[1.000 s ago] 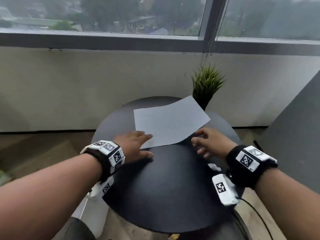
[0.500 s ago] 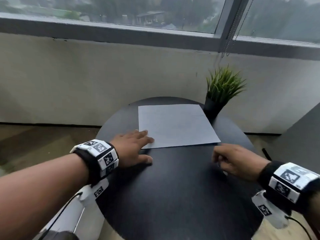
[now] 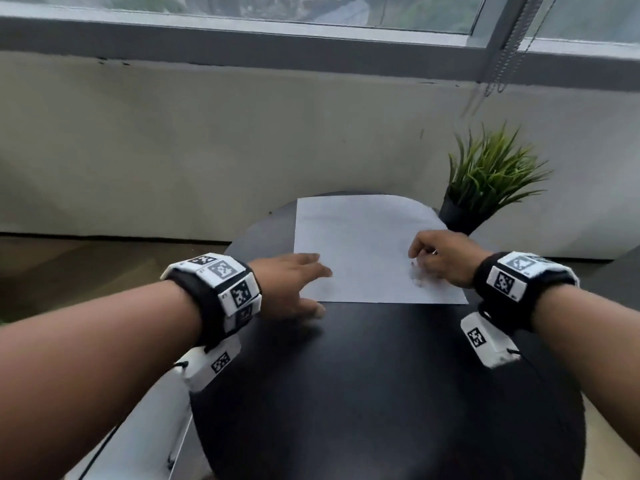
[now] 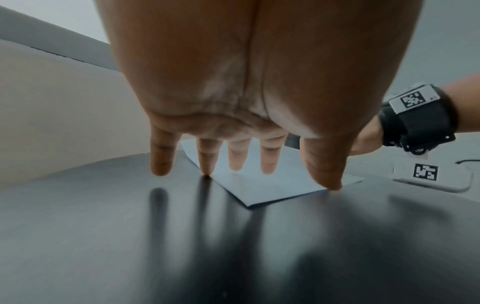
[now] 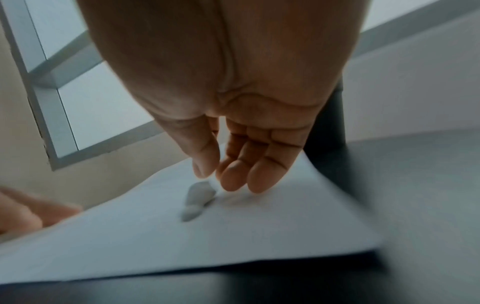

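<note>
The right hand (image 3: 446,263) is coming in from the bare surface (image 3: 381,375) at 4 o'clock, where it was half a second ago, and is now hanging over the right part of the sheet of paper (image 3: 356,251). The sheet is lying flat on the 12 o'clock half of the round black surface, as before.

The right hand's fingers (image 5: 233,176) are bending loosely toward the thumb with only a narrow gap, and nothing is showing between them. A small pale lump (image 5: 198,197) is sitting on the paper just below the fingertips. It is blurred, and I cannot tell whether they are touching it.

The left hand (image 3: 287,289) is staying at the sheet's 7 o'clock corner. Its fingers (image 4: 236,156) are stretching out straight and spread wide. The ring fingertip is meeting the surface at the sheet's left edge, the thumb tip is resting at its near edge, and the middle two fingers are reaching over the paper. The little finger is pointing at bare surface to the left.

A potted plant (image 3: 485,181) is standing at the 2 o'clock rim, just beside the sheet's far right corner.
</note>
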`<move>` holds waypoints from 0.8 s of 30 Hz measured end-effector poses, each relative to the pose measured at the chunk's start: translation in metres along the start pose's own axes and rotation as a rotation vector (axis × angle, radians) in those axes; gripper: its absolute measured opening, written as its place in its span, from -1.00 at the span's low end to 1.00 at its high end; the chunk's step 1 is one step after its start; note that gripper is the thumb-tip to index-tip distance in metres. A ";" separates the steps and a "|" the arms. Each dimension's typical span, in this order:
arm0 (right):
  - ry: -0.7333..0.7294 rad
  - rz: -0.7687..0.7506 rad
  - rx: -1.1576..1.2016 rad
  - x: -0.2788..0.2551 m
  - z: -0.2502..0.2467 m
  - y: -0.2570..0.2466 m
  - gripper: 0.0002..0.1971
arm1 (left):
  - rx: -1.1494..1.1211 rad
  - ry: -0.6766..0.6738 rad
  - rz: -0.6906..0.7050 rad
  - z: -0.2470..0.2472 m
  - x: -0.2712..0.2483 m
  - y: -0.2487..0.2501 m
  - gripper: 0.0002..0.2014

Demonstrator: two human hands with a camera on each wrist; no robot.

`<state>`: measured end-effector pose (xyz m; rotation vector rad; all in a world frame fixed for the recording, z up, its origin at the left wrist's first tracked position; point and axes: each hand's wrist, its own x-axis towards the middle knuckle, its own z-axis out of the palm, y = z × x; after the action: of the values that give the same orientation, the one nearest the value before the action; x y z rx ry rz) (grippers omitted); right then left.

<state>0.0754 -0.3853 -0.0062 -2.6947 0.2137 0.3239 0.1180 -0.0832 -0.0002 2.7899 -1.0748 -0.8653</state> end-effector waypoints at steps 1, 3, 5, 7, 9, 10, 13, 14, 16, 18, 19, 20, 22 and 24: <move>0.063 0.024 -0.002 0.001 -0.002 -0.002 -0.86 | -0.045 0.014 -0.028 -0.003 0.000 -0.002 -0.15; 0.168 -0.012 0.005 -0.010 -0.004 -0.007 -0.89 | -0.114 0.052 -0.108 -0.002 -0.005 -0.006 0.01; 0.162 -0.140 -0.053 -0.040 0.002 -0.015 -0.75 | -0.142 0.078 -0.188 0.010 -0.016 -0.012 0.09; -0.019 -0.278 -0.237 -0.079 0.023 -0.021 -0.41 | -0.139 0.073 -0.237 0.029 -0.033 -0.016 0.24; -0.220 -0.277 -0.430 -0.118 0.052 -0.023 0.00 | -0.087 0.059 -0.250 0.048 -0.057 -0.013 0.53; -0.255 -0.232 -0.486 -0.136 0.064 -0.025 0.10 | -0.067 0.050 -0.251 0.058 -0.068 -0.010 0.63; -0.323 -0.259 -0.491 -0.191 0.083 -0.044 0.03 | -0.021 0.025 -0.175 0.093 -0.105 0.016 0.60; -0.390 -0.325 -0.459 -0.206 0.083 -0.053 -0.04 | 0.011 -0.006 -0.107 0.104 -0.118 0.030 0.53; -0.546 -0.434 -0.240 -0.221 0.062 -0.069 -0.28 | 0.039 -0.076 0.104 0.116 -0.139 0.057 0.30; -0.461 -0.432 0.000 -0.203 0.038 -0.071 -0.52 | -0.024 -0.074 0.305 0.109 -0.146 0.071 0.05; -0.315 -0.379 0.021 -0.186 0.031 -0.064 -0.56 | -0.061 -0.025 0.348 0.104 -0.145 0.073 0.03; -0.177 -0.292 -0.032 -0.170 0.028 -0.058 -0.55 | -0.095 0.051 0.324 0.100 -0.139 0.073 0.11; -0.102 -0.088 -0.266 -0.146 0.039 -0.047 -0.45 | -0.106 0.174 0.129 0.095 -0.124 0.071 0.30; -0.193 -0.044 -0.382 -0.144 0.074 -0.051 -0.29 | -0.034 0.143 -0.019 0.098 -0.113 0.075 0.42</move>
<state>-0.0673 -0.2935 -0.0148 -3.0094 0.0367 0.6669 -0.0460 -0.0529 -0.0112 2.7886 -1.0050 -0.6670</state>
